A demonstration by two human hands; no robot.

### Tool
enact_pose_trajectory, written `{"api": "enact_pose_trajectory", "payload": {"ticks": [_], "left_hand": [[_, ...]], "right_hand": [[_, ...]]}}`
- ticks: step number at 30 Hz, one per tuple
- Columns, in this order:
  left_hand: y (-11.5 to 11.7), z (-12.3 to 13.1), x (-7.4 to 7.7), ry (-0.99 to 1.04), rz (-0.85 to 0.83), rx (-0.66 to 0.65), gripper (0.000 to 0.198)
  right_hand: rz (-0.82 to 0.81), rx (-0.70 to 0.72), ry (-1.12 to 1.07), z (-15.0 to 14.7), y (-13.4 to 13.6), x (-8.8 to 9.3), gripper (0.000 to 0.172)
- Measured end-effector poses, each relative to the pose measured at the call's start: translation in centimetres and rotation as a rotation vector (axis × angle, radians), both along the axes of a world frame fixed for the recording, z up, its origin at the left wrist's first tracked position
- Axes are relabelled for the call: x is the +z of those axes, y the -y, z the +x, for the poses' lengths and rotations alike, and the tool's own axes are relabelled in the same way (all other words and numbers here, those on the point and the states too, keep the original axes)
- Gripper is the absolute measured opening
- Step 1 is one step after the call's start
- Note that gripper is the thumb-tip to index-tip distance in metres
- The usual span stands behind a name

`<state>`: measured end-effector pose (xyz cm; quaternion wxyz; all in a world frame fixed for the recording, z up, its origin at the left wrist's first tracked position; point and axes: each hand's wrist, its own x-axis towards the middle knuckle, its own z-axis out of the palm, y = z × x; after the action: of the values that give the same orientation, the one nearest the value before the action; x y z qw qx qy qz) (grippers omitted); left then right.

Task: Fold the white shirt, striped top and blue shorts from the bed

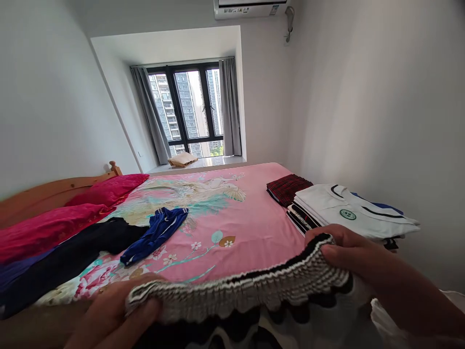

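Observation:
A black-and-white patterned garment (247, 295) with a gathered elastic waistband is stretched between my hands close to the camera. My left hand (121, 308) pinches one end of the band, thumb on the near side. At the other end, my right hand (350, 249) grips the band between thumb and fingers. The lower part of the garment runs out of the frame, so whether it is a skirt or trousers cannot be told. Just beyond my right hand lies a stack of folded white shirts (327, 206), the top one with a round green badge.
A bed with a pink flowered sheet (254, 228) spreads ahead. On its left lie a blue garment (156, 235), dark clothing (90, 242) and red pillows (105, 189). Folded red plaid cloth (288, 186) sits beside the shirts. A beige folded item (182, 159) rests on the windowsill.

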<state>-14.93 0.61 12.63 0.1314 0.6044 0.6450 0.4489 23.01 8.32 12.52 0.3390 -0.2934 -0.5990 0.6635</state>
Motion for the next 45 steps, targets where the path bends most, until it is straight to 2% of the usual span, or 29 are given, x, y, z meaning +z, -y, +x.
{"api": "enact_pose_trajectory", "payload": {"ticks": [2, 3, 5, 7, 10, 13, 16, 18, 21, 23, 26, 28, 30, 33, 35, 37, 40, 45], "left_hand": [[0.4, 0.3, -0.6, 0.210, -0.153, -0.164, 0.045], [0.0, 0.7, -1.2, 0.336, -0.255, -0.205, 0.043], [-1.8, 1.8, -3.2, 0.528, -0.442, -0.202, 0.039], [-4.3, 2.6, -5.9, 0.644, -0.550, -0.181, 0.040], [-7.1, 3.0, -9.8, 0.679, -0.601, -0.142, 0.042], [-7.1, 3.5, -11.6, 0.508, -0.495, -0.084, 0.044], [-4.8, 5.6, -11.7, 0.153, -0.316, -0.007, 0.044], [-2.9, 7.6, -11.9, -0.005, -0.275, -0.029, 0.040], [-0.7, 9.8, -13.0, -0.064, -0.258, -0.113, 0.035], [0.1, 10.3, -14.0, -0.079, -0.255, -0.133, 0.034], [0.5, 10.0, -15.0, -0.105, -0.260, -0.151, 0.032], [0.6, 9.7, -15.1, -0.108, -0.260, -0.168, 0.033], [0.8, 9.8, -14.7, -0.116, -0.297, -0.197, 0.037], [1.0, 10.4, -13.8, -0.139, -0.413, -0.128, 0.040], [1.1, 10.9, -13.3, -0.147, -0.461, -0.068, 0.032], [1.2, 11.1, -13.2, -0.142, -0.466, -0.068, 0.026], [1.3, 11.1, -13.3, -0.094, -0.462, -0.147, 0.029], [1.6, 10.5, -13.0, -0.003, -0.418, -0.421, 0.035]], "right_hand": [[-0.078, 0.031, -0.016, -0.5, 0.2, -0.6, 0.033], [-0.101, 0.029, 0.001, -0.9, -0.1, -1.3, 0.033], [-0.154, -0.001, 0.040, -2.1, -1.5, -3.8, 0.033], [-0.250, -0.027, 0.066, -3.3, -3.3, -7.0, 0.036], [-0.320, -0.114, 0.074, -5.2, -4.8, -11.2, 0.038], [-0.262, -0.215, 0.022, -7.1, -3.4, -13.1, 0.041], [-0.161, -0.247, -0.056, -9.7, 0.1, -13.4, 0.043], [-0.072, -0.228, -0.075, -11.5, 2.7, -13.6, 0.041], [0.055, -0.244, 0.005, -13.4, 5.6, -14.7, 0.039], [0.091, -0.259, 0.031, -13.9, 6.6, -15.5, 0.039], [0.073, -0.236, -0.060, -13.8, 7.2, -16.2, 0.042], [0.029, -0.189, -0.127, -13.5, 7.3, -16.3, 0.044], [-0.020, -0.120, -0.137, -13.1, 7.4, -16.4, 0.049], [-0.022, -0.050, -0.062, -12.2, 7.5, -16.7, 0.056], [0.011, -0.021, -0.036, -11.7, 7.5, -16.9, 0.058], [0.028, -0.010, -0.048, -11.4, 7.5, -16.7, 0.058], [-0.004, -0.045, -0.083, -11.8, 7.6, -16.2, 0.051], [-0.037, -0.243, -0.093, -12.9, 7.9, -16.7, 0.041]]}}
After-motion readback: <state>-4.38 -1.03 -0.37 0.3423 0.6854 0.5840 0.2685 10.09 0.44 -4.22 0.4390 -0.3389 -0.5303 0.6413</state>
